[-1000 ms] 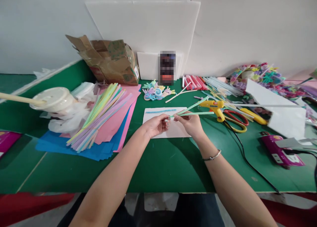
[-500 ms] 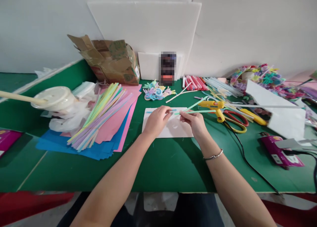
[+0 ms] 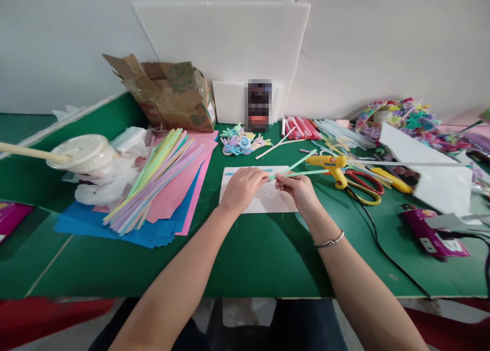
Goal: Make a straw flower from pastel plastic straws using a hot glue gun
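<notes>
Over a white sheet [image 3: 264, 200], both my hands work at a light green pipe cleaner [image 3: 306, 173]. It looks folded, with two arms spreading to the right toward the glue gun. My left hand [image 3: 244, 185] is closed at its left end; its fingertips are partly hidden behind the back of the hand. Thumb and fingers of my right hand [image 3: 296, 187] pinch the same strip just to the right. Behind my left hand, a blue strip [image 3: 231, 173] lies along the sheet's far edge. The yellow glue gun [image 3: 328, 163] lies right of my right hand.
Bundled pastel pipe cleaners [image 3: 153, 182] lie left on coloured sheets [image 3: 115, 228]. Curled pastel pieces [image 3: 243, 142] sit beyond the paper. Red-handled scissors [image 3: 365, 182], a black cord [image 3: 373, 231] and a purple pack [image 3: 432, 233] are right. A cardboard box [image 3: 176, 95] stands behind.
My left hand has shifted slightly right and its fingers have closed over the pipe cleaner's left end. My right hand has moved slightly left, drawing the green arms a little with it.
</notes>
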Demonstrator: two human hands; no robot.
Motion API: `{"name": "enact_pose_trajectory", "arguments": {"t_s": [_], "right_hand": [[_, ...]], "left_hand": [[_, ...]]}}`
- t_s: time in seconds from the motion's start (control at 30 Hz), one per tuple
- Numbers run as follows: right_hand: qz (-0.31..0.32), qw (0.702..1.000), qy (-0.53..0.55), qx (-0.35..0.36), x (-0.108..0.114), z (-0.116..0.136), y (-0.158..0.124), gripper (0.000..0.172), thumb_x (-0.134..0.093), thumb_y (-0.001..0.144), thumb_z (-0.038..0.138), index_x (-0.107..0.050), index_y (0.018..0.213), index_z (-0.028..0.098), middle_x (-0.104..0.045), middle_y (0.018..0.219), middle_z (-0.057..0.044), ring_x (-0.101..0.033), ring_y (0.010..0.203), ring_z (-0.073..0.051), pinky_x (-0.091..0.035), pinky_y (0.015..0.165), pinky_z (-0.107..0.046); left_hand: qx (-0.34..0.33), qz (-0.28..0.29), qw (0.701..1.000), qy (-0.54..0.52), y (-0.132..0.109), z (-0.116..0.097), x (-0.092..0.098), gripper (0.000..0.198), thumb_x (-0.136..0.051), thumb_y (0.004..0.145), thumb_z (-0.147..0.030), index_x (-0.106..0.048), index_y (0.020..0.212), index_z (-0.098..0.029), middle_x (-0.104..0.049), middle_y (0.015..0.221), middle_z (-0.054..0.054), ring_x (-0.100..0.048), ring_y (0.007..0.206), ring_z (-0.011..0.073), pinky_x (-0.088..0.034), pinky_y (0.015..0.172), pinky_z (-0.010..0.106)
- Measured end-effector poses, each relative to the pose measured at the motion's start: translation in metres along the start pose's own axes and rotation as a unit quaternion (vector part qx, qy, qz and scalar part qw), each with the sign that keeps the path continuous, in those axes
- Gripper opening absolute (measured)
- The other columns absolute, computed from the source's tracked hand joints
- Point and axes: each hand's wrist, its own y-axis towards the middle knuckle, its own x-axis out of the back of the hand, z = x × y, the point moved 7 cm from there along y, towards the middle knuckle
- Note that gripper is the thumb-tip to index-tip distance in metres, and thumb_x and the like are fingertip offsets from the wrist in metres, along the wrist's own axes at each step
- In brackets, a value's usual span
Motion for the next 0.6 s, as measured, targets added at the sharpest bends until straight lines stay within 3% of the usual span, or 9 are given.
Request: {"name": "enact_pose_trajectory", "arguments": {"t_s": [0.17, 0.4, 0.5, 0.6], "right_hand": [[0.006, 1.000, -0.020, 0.014, -0.001, 0.004, -0.001, 0.033, -0.082, 0.048, 0.043, -0.064, 0.048, 0.016, -0.060, 0.054, -0.003, -0.049, 0.054, -0.011, -0.039, 0.056, -0.026], [0.003, 0.996, -0.059, 0.065, -0.002, 0.011, -0.003, 0.032, -0.081, 0.051, 0.045, -0.065, 0.050, 0.018, -0.061, 0.055, -0.002, -0.050, 0.056, -0.012, -0.039, 0.059, -0.028], [-0.003, 0.993, -0.076, 0.092, -0.002, 0.015, -0.003, 0.032, -0.080, 0.053, 0.047, -0.065, 0.050, 0.019, -0.061, 0.055, -0.001, -0.050, 0.057, -0.012, -0.039, 0.059, -0.028], [-0.010, 0.990, -0.085, 0.114, -0.002, 0.018, -0.004, 0.032, -0.079, 0.054, 0.048, -0.064, 0.050, 0.019, -0.062, 0.056, -0.001, -0.053, 0.059, -0.013, -0.041, 0.061, -0.029]], "left_hand": [[0.026, 0.028, 0.999, -0.030, -0.001, 0.005, -0.006, 0.015, -0.046, 0.093, -0.022, -0.059, 0.086, -0.018, -0.068, 0.079, 0.002, -0.063, 0.077, 0.0156, -0.044, 0.071, 0.028], [0.114, 0.071, 0.984, -0.114, -0.001, 0.014, -0.014, 0.014, -0.047, 0.090, -0.016, -0.058, 0.082, -0.019, -0.067, 0.080, 0.001, -0.061, 0.077, 0.0159, -0.043, 0.070, 0.027], [0.187, 0.076, 0.962, -0.185, -0.002, 0.020, -0.017, 0.013, -0.049, 0.087, -0.013, -0.057, 0.079, -0.019, -0.065, 0.077, 0.001, -0.060, 0.075, 0.0150, -0.042, 0.068, 0.025], [0.256, 0.076, 0.921, -0.284, -0.003, 0.024, -0.021, 0.015, -0.049, 0.085, -0.014, -0.055, 0.072, -0.019, -0.063, 0.072, -0.001, -0.059, 0.071, 0.0133, -0.043, 0.067, 0.024]]}}
